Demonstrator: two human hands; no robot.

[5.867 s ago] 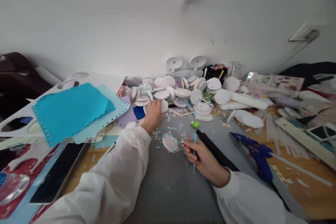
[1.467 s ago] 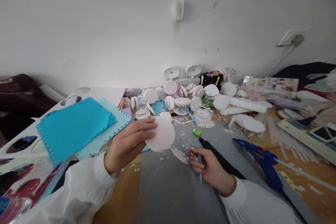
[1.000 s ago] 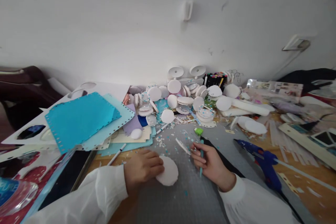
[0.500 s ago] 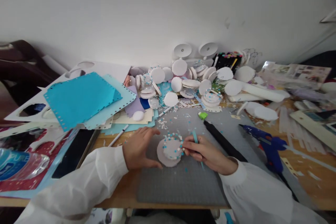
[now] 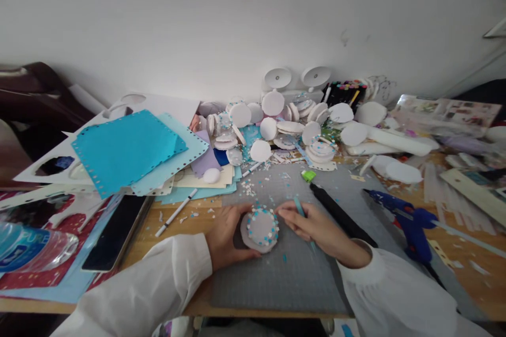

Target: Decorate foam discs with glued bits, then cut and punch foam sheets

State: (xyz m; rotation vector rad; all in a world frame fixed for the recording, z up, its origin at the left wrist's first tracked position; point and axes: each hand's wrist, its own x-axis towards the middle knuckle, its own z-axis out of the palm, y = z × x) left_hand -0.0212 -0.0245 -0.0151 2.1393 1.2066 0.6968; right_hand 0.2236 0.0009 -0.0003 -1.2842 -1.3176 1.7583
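Note:
My left hand [image 5: 230, 237] is curled around the left side of a white scalloped disc [image 5: 245, 234], with thumb at the near edge and fingers at the far edge. On the disc sits a ring of small blue and white pieces [image 5: 263, 225]. My right hand [image 5: 306, 224] is closed around a slim teal stick [image 5: 299, 206], which slants through its fingers. Its fingertips are at the ring's right side; whether they also pinch a tiny piece is not clear. The disc rests on a grey cutting mat [image 5: 276, 284] strewn with tiny bits.
White discs [image 5: 272, 102] are heaped along the wall. A black tool with a green tip [image 5: 342, 213] and a blue glue gun [image 5: 409, 221] lie right. Blue sheets [image 5: 128, 150], a phone [image 5: 114, 234], a white pen [image 5: 176, 213] and a water bottle [image 5: 35, 247] are left.
My left hand has moved right and closed on the disc's edge. My right hand still has the teal stick, its fingertips slightly farther from the ring. The view has shifted a little.

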